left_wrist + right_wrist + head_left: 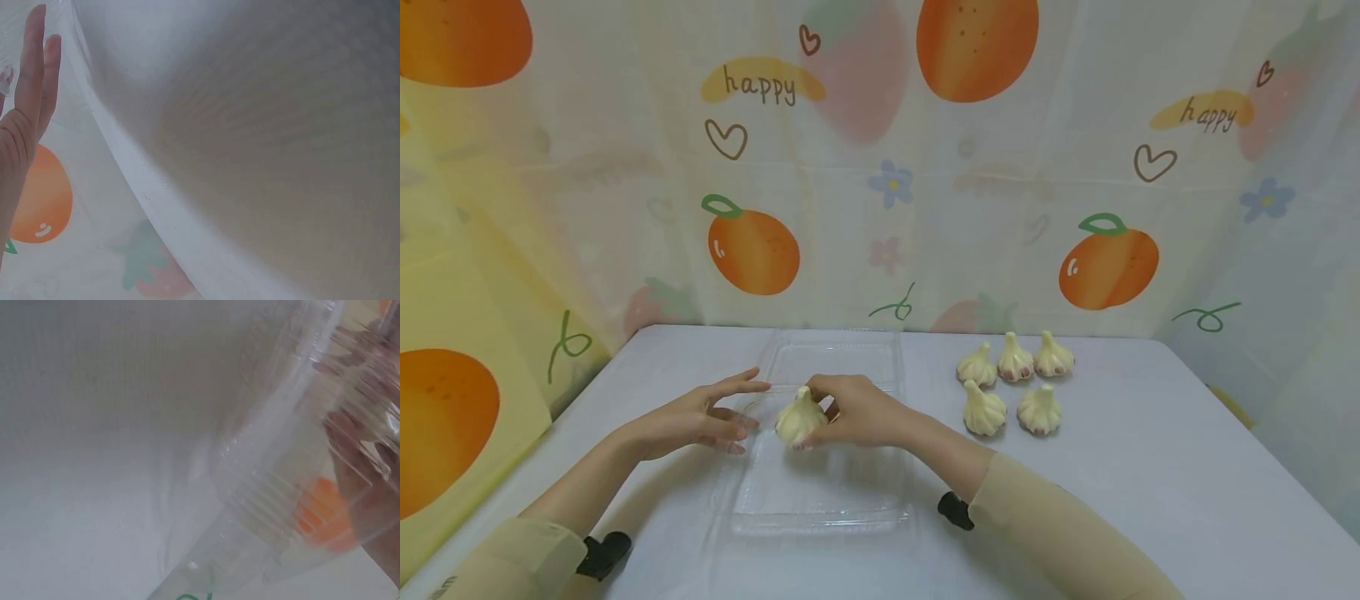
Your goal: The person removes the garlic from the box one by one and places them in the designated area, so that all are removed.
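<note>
In the head view, my right hand (863, 410) pinches a pale garlic bulb (799, 421) between thumb and fingers, its stem pointing up. The bulb is over a clear plastic box (820, 523), whose hinged lid (838, 352) lies folded back. Spread loosely, the fingers of my left hand (692, 423) are by the box's left side and hold nothing; whether they touch the plastic I cannot tell. The left wrist view shows straight fingers of the left hand (31, 106) at its edge. Through clear plastic, the right wrist view shows the right hand (350, 453) blurred.
Several more garlic bulbs (984, 410) stand in two rows on the white table (1120, 492), right of the box. A fruit-print cloth (925, 225) hangs behind the table's far edge, and a yellow part (452, 317) hangs at the left.
</note>
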The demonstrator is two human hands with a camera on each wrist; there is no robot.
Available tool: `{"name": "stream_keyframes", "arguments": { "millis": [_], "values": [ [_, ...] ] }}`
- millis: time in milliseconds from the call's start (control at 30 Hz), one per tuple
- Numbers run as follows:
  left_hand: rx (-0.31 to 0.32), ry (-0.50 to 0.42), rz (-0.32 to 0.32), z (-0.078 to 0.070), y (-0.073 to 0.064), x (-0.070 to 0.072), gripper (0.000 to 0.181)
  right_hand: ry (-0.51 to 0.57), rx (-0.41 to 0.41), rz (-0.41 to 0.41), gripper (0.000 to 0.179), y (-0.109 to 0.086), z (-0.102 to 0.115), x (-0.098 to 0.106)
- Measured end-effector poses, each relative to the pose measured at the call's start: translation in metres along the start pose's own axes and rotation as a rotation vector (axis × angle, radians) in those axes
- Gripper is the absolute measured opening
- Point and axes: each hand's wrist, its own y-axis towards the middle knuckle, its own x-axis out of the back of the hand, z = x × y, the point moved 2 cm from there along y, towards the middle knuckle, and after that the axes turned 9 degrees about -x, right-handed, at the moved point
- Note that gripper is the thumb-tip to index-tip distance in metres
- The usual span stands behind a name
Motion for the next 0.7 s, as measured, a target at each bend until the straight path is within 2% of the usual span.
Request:
{"name": "stream_keyframes", "arguments": {
  "millis": [267, 700],
  "values": [
    [0.004, 0.013, -0.013, 0.001, 0.0, 0.0, 0.072, 0.022, -0.005, -0.036, 0.041, -0.01, -0.004, 0.022],
    [0.006, 0.018, -0.022, 0.003, 0.0, 0.001, 0.073, 0.052, -0.071, -0.149, 0.043, -0.034, -0.013, 0.067]
  ]
}}
